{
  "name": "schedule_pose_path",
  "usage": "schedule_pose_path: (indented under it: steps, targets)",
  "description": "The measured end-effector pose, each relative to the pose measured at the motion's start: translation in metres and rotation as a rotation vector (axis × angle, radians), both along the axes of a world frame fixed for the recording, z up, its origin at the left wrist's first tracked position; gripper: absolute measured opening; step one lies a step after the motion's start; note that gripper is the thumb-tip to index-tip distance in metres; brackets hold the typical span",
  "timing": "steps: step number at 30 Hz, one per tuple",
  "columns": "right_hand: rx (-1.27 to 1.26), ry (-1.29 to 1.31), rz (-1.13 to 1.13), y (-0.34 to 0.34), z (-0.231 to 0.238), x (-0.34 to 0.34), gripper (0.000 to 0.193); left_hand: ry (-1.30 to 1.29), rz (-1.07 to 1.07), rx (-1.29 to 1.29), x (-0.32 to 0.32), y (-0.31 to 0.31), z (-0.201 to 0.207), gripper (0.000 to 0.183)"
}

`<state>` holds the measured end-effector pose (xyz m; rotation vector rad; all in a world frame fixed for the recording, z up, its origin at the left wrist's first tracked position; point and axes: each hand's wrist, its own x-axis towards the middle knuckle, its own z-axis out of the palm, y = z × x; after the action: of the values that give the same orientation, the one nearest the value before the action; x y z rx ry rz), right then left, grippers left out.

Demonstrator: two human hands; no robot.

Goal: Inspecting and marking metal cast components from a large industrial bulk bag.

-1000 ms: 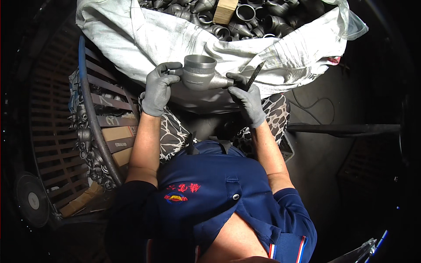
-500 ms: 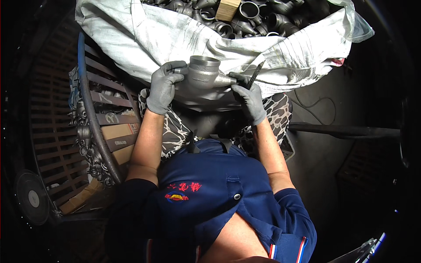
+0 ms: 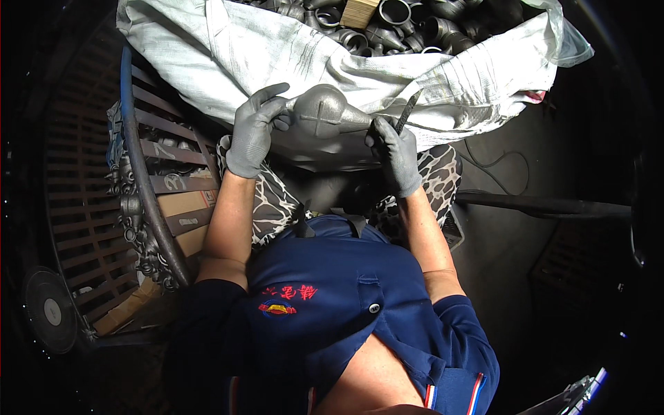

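Observation:
A grey cast-metal pipe fitting [image 3: 322,113] hangs between my two gloved hands, in front of the white sack. Its rounded side with a raised cross-shaped ridge faces up, and a tapered spout points right. My left hand [image 3: 254,133] pinches the fitting's left end between thumb and fingers, with the index finger stretched out. The tip of the spout sits in the fingers of my right hand [image 3: 396,155]. That same hand also grips a dark, narrow file [image 3: 409,111], whose rough blade sticks up past the thumb.
A big white woven sack [image 3: 277,52] holds many metal fittings [image 3: 395,12] and a wooden block [image 3: 360,12]. At left stands a slatted metal rack [image 3: 149,173] with more castings and cardboard. A dark bar [image 3: 546,206] crosses at right, near a cable [image 3: 515,162] on the floor.
The fitting has been turned over between my hands: its open threaded mouth faced up before, and now its rounded ridged side shows. My left index finger has straightened.

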<state>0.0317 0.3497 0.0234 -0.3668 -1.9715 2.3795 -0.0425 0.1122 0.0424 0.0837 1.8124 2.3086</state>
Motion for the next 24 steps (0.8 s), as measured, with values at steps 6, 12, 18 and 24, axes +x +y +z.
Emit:
schedule_pose_path:
  steps: [6,12,18,24]
  targets:
    - [0.084,-0.089,-0.018,-0.006,-0.005,0.001,0.038,0.001,0.044,-0.134,0.001,0.000,-0.003,0.031]
    - [-0.058,-0.040,-0.034,-0.006,-0.012,-0.003,0.026,0.028,0.051,-0.253,0.000,0.002,-0.006,0.032]
    - [-0.089,0.017,0.040,-0.004,-0.011,-0.002,0.028,0.003,0.086,-0.223,-0.005,0.001,-0.010,0.032]
    - [0.009,-0.091,0.031,-0.005,-0.008,0.003,0.027,-0.024,0.031,-0.184,0.001,0.001,-0.004,0.035]
